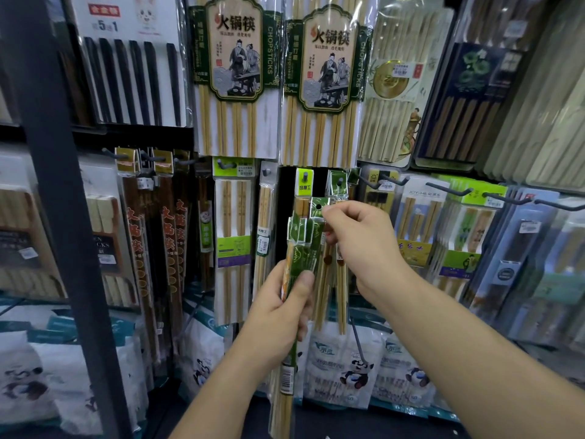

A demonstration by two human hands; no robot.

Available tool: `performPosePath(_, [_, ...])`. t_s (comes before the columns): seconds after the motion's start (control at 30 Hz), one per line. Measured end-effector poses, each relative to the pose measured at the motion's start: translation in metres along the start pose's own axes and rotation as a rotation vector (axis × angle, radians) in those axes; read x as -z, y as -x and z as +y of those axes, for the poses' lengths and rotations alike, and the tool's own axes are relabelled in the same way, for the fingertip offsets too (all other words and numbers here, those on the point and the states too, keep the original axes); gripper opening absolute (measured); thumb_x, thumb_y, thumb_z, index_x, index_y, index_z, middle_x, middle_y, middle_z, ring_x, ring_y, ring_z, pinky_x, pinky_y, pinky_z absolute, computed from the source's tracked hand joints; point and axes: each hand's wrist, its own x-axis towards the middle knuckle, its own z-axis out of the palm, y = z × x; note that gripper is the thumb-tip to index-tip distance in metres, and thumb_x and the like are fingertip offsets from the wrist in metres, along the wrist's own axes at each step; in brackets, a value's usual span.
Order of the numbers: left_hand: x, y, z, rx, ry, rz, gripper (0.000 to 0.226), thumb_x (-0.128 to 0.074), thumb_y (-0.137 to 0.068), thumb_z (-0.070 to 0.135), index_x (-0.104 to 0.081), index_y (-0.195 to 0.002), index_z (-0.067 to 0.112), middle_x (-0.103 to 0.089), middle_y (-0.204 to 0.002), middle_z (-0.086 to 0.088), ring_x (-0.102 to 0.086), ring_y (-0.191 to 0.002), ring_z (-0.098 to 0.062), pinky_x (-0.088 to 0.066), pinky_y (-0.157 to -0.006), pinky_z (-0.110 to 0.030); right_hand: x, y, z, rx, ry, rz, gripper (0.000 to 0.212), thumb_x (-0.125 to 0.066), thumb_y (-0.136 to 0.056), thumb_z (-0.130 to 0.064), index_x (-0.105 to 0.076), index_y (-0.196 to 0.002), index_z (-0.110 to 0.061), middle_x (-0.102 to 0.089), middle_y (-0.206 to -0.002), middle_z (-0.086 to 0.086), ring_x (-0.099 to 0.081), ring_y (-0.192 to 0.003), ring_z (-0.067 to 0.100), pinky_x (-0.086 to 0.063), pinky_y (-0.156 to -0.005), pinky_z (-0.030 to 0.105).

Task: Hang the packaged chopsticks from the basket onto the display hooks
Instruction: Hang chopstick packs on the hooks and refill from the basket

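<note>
Display rack (pixel 63 217) packed w/ hanging chopstick pks. L hand (pixel 278 315) mid-frame, fingers + thumb curled round a bundle of green packaged chopsticks (pixel 299 251), held upright in front of the lower row. R hand (pixel 357 239) pinches the header tab (pixel 318 208) of one pk, just below a hook (pixel 339 182).

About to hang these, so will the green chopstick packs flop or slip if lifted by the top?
Probably stiff: the packs stand straight above the left hand. Their glossy plastic looks slippery; they may slide apart. The thin header the right hand pinches likely bends.
</note>
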Motion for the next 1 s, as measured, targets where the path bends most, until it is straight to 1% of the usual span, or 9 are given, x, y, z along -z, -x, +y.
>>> performPosePath(0.13, [0.001, -0.001, 0.002, -0.036, 0.0, 0.031, 0.024, -0.064, -0.093, 0.05, -0.064, -0.097, 0.026, -0.058, -0.067, -0.002, -0.052, -0.055, -0.015, -0.046, -0.051, -0.027, 0.0, -0.006, -0.001, 0.017, -0.029, 0.018, 0.025, -0.062, -0.096, -0.015, -0.065, -0.083, 0.006, -0.055, -0.065, 0.005, -0.047, -0.056, 0.013, -0.043, -0.044, 0.014])
performPosePath(0.23, [0.002, -0.002, 0.003, -0.009, 0.073, 0.142, 0.012, -0.058, -0.104, 0.029, -0.063, -0.108, 0.019, -0.077, -0.087, -0.005, -0.072, -0.07, -0.019, -0.058, -0.06, -0.031, -0.001, -0.011, -0.001, 0.016, -0.006, 0.036, 0.025, -0.062, -0.098, -0.018, -0.067, -0.084, 0.003, -0.053, -0.06, 0.003, -0.046, -0.052, 0.012, -0.044, -0.044, 0.01])
performPosePath(0.33, [0.004, -0.004, 0.005, 0.053, 0.115, 0.241, 0.016, -0.056, -0.105, 0.029, -0.059, -0.116, 0.02, -0.081, -0.1, 0.003, -0.078, -0.091, -0.012, -0.061, -0.069, -0.026, 0.003, -0.018, -0.002, 0.004, 0.004, 0.081, 0.026, -0.06, -0.1, -0.021, -0.069, -0.086, -0.002, -0.051, -0.055, -0.001, -0.043, -0.044, 0.006, -0.039, -0.042, 0.01])
performPosePath(0.47, [0.008, -0.007, 0.011, 0.094, 0.348, 0.298, 0.021, -0.053, -0.106, 0.023, -0.052, -0.123, 0.01, -0.079, -0.102, -0.015, -0.078, -0.095, -0.029, -0.063, -0.069, -0.031, 0.006, -0.027, -0.003, 0.044, 0.048, 0.131, 0.03, -0.06, -0.102, -0.028, -0.068, -0.088, -0.003, -0.052, -0.067, 0.006, -0.044, -0.054, 0.009, -0.04, -0.05, 0.008])
performPosePath(0.6, [0.017, -0.007, 0.015, 0.142, 0.525, 0.338, 0.029, -0.052, -0.106, 0.021, -0.053, -0.124, -0.002, -0.078, -0.095, -0.019, -0.078, -0.081, -0.028, -0.064, -0.065, -0.035, 0.005, -0.03, -0.005, 0.059, 0.054, 0.161, 0.033, -0.059, -0.103, -0.03, -0.068, -0.087, -0.002, -0.051, -0.067, 0.007, -0.042, -0.054, 0.008, -0.042, -0.061, 0.02])
performPosePath(0.73, [0.019, -0.005, 0.017, 0.139, 0.513, 0.331, 0.018, -0.055, -0.105, 0.023, -0.056, -0.113, 0.007, -0.072, -0.08, -0.012, -0.07, -0.064, -0.023, -0.061, -0.059, -0.035, 0.003, -0.035, -0.003, 0.049, 0.024, 0.214, 0.04, -0.059, -0.102, -0.029, -0.062, -0.091, 0.01, -0.046, -0.067, 0.01, -0.042, -0.06, 0.016, -0.043, -0.062, 0.024])
performPosePath(0.87, [0.018, -0.003, 0.018, 0.176, 0.484, 0.286, 0.022, -0.057, -0.103, 0.027, -0.057, -0.113, 0.007, -0.068, -0.075, -0.011, -0.066, -0.059, -0.025, -0.057, -0.054, -0.036, 0.002, -0.037, 0.0, 0.069, 0.012, 0.232, 0.043, -0.06, -0.101, -0.027, -0.059, -0.089, 0.014, -0.042, -0.065, 0.009, -0.04, -0.059, 0.016, -0.045, -0.067, 0.024])
performPosePath(0.93, [0.017, -0.003, 0.017, 0.172, 0.454, 0.272, 0.024, -0.057, -0.103, 0.027, -0.057, -0.115, 0.006, -0.068, -0.074, -0.012, -0.066, -0.058, -0.026, -0.056, -0.053, -0.036, 0.002, -0.037, 0.001, 0.078, 0.02, 0.232, 0.043, -0.061, -0.101, -0.026, -0.058, -0.082, 0.013, -0.04, -0.061, 0.008, -0.039, -0.058, 0.017, -0.049, -0.077, 0.028])
performPosePath(1.0, [0.015, -0.003, 0.017, 0.169, 0.41, 0.256, 0.029, -0.06, -0.101, 0.028, -0.058, -0.117, 0.004, -0.069, -0.075, -0.014, -0.068, -0.058, -0.027, -0.057, -0.055, -0.037, 0.002, -0.038, 0.002, 0.083, 0.05, 0.228, 0.042, -0.06, -0.101, -0.026, -0.056, -0.07, 0.003, -0.039, -0.052, 0.0, -0.04, -0.056, 0.018, -0.052, -0.08, 0.032])
